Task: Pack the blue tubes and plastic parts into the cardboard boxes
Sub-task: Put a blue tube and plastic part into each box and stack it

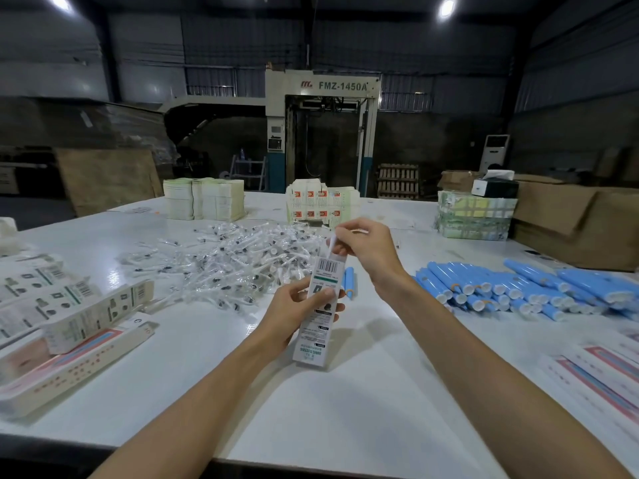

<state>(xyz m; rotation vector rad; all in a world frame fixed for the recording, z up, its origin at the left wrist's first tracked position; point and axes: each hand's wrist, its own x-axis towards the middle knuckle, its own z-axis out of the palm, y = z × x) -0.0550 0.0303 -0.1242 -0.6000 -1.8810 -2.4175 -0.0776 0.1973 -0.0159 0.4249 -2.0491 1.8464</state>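
The desk (311,392) is smooth, glossy white, with bright reflections. The carton (314,335) held in the left grip (297,305) is thin printed cardboard, matt. Beyond both grips, the plastic parts (235,257) lie in clear, shiny wrappers. Right of the right grip (366,247), the blue tubes (518,288) look smooth, satin plastic.

Dim warehouse, corrugated walls (138,39), ceiling lamps (447,7), white table (345,392).

White carton (320,305) with black print, green stripe; sky-blue, white-capped tubes (518,288) at the white table's (345,392) right edge
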